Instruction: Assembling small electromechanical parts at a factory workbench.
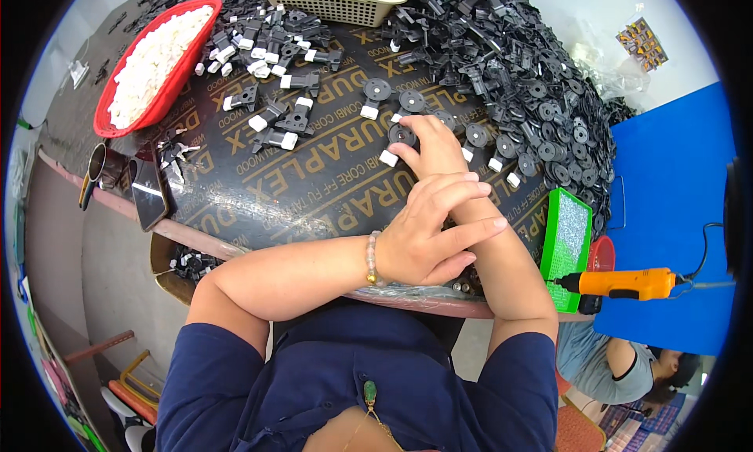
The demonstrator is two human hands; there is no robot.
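Observation:
My arms are crossed over a dark printed board (314,193). My right hand (427,146) reaches forward, its fingers curled down onto a black disc part (401,134) with a white cap (389,158); the fingers hide whether it grips the part. My left hand (431,232), with a bead bracelet at the wrist, lies on my right forearm with fingers apart and holds nothing. More black disc parts with white caps (376,91) lie in a loose row just beyond the right hand.
A red basket of white pieces (157,56) sits far left, a cream basket (337,3) at the back. A heap of black parts (533,75) fills the right. A green tray (566,240), an orange power screwdriver (620,283), a phone (149,189) and a metal cup (98,169) stand at the edges. Another person (620,366) sits lower right.

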